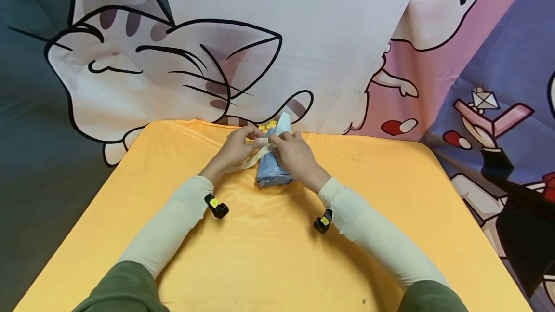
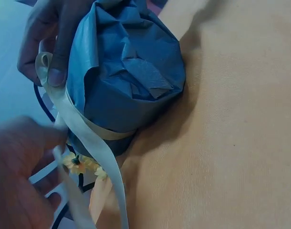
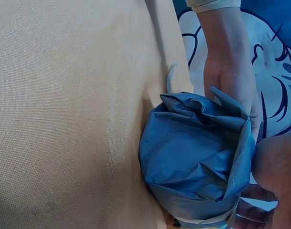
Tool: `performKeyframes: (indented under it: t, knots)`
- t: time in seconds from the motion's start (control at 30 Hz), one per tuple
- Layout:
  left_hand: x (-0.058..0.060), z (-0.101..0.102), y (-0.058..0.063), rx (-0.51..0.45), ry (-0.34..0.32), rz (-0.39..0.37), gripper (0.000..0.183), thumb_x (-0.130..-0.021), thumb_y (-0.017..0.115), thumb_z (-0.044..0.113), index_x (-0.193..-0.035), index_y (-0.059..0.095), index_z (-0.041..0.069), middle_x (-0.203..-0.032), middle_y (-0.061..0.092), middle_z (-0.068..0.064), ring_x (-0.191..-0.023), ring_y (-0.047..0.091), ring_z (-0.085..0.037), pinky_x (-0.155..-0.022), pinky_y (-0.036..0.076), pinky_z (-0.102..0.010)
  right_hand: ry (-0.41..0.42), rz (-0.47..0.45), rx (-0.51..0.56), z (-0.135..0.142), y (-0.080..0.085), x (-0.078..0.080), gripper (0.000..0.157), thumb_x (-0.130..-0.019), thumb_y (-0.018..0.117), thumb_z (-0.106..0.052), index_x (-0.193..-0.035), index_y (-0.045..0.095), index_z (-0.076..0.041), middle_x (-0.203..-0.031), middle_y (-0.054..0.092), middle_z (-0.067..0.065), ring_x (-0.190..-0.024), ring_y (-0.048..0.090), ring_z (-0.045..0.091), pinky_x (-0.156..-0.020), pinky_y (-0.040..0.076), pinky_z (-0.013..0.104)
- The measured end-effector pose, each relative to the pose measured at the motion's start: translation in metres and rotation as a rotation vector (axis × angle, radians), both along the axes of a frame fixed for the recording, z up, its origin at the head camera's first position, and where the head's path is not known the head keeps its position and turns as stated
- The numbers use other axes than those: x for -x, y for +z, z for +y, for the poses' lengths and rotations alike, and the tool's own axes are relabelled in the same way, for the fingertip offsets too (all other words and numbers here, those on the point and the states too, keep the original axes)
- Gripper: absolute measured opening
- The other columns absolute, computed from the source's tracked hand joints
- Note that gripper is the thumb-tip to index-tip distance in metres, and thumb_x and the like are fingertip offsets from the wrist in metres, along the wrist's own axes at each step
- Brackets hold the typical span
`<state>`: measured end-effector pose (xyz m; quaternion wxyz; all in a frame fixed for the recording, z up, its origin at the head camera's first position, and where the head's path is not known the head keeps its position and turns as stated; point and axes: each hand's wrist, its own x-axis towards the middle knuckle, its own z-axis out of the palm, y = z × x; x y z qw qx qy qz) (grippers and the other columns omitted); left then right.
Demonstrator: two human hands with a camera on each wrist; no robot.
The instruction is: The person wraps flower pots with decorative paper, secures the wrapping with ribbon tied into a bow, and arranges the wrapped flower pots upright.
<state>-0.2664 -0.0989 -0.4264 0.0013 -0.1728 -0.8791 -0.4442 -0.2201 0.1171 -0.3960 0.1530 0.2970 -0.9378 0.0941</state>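
A bouquet wrapped in blue paper (image 1: 272, 170) lies on the table, its crumpled, folded-in base towards me. Yellow flowers (image 1: 270, 126) show at its far end. A cream ribbon (image 2: 100, 148) runs round the wrap. My right hand (image 1: 296, 155) pinches a small ribbon loop (image 2: 44, 62) against the paper, thumb on top. From the other side, my left hand (image 1: 240, 148) pinches the ribbon close to that loop; it looks blurred in the left wrist view. One loose ribbon tail (image 1: 243, 165) hangs below the left hand. In the right wrist view the wrap partly hides the left fingers.
A yellow cloth covers the table (image 1: 260, 254), and the bouquet is near its far edge. Behind that edge hangs a backdrop (image 1: 325, 52) printed with a cartoon cat and figures. Small black cameras (image 1: 217, 207) sit on both wrists.
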Motion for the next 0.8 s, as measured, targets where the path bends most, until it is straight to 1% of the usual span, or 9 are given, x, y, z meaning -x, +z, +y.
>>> performKeyframes:
  t: [0.1, 0.17, 0.27, 0.4, 0.53, 0.6, 0.8]
  knots:
    - [-0.001, -0.003, 0.002, -0.012, 0.057, 0.029, 0.016, -0.114, 0.07, 0.019, -0.125, 0.077, 0.009, -0.124, 0.073, -0.013, -0.121, 0.068, -0.033, -0.105, 0.055, -0.054, -0.006, -0.003, -0.013, -0.001, 0.001, -0.001, 0.013, -0.118, 0.064, -0.024, -0.119, 0.064, -0.011, -0.116, 0.079, 0.019, -0.097, 0.067, 0.04, -0.085, 0.057, 0.049]
    - [-0.001, -0.006, 0.003, -0.038, 0.089, 0.031, 0.013, -0.114, 0.069, 0.018, -0.122, 0.076, 0.009, -0.121, 0.073, -0.013, -0.12, 0.068, -0.034, -0.103, 0.056, -0.053, -0.01, -0.008, -0.017, -0.001, 0.002, -0.001, 0.014, -0.118, 0.064, -0.025, -0.12, 0.064, -0.011, -0.117, 0.078, 0.019, -0.101, 0.068, 0.04, -0.089, 0.057, 0.049]
    - [0.0, -0.013, 0.003, -0.064, 0.151, 0.035, 0.011, -0.114, 0.069, 0.017, -0.12, 0.074, 0.008, -0.118, 0.073, -0.013, -0.119, 0.069, -0.033, -0.102, 0.056, -0.051, -0.013, -0.015, -0.017, -0.001, 0.001, -0.001, 0.015, -0.118, 0.063, -0.026, -0.121, 0.064, -0.011, -0.119, 0.078, 0.019, -0.104, 0.069, 0.04, -0.093, 0.057, 0.05]
    - [0.003, -0.027, 0.001, -0.069, 0.227, 0.034, 0.013, -0.113, 0.069, 0.015, -0.119, 0.074, 0.005, -0.113, 0.071, -0.013, -0.11, 0.067, -0.031, -0.098, 0.054, -0.046, -0.012, -0.02, -0.014, -0.001, 0.0, -0.001, 0.015, -0.118, 0.063, -0.026, -0.122, 0.064, -0.011, -0.121, 0.078, 0.02, -0.103, 0.068, 0.041, -0.092, 0.058, 0.05]
    - [0.002, -0.044, -0.001, -0.071, 0.281, 0.039, 0.015, -0.113, 0.068, 0.014, -0.118, 0.074, 0.001, -0.107, 0.069, -0.013, -0.1, 0.063, -0.026, -0.092, 0.051, -0.039, -0.01, -0.025, -0.009, 0.0, -0.001, -0.001, 0.015, -0.118, 0.062, -0.025, -0.122, 0.064, -0.011, -0.121, 0.077, 0.02, -0.101, 0.066, 0.041, -0.09, 0.058, 0.05]
    - [0.002, -0.053, -0.003, -0.068, 0.305, 0.046, 0.016, -0.113, 0.068, 0.014, -0.119, 0.074, 0.0, -0.106, 0.07, -0.013, -0.097, 0.062, -0.024, -0.091, 0.05, -0.035, -0.01, -0.032, -0.002, 0.0, -0.001, -0.001, 0.015, -0.118, 0.062, -0.025, -0.122, 0.065, -0.011, -0.12, 0.077, 0.019, -0.101, 0.065, 0.04, -0.09, 0.057, 0.05]
    - [-0.001, -0.071, -0.004, -0.072, 0.346, 0.021, 0.018, -0.114, 0.064, 0.014, -0.122, 0.072, 0.0, -0.11, 0.067, -0.013, -0.096, 0.057, -0.024, -0.087, 0.048, -0.035, -0.02, -0.06, 0.009, 0.0, 0.002, -0.002, 0.016, -0.119, 0.062, -0.025, -0.125, 0.069, -0.012, -0.115, 0.077, 0.015, -0.101, 0.065, 0.035, -0.093, 0.054, 0.048]
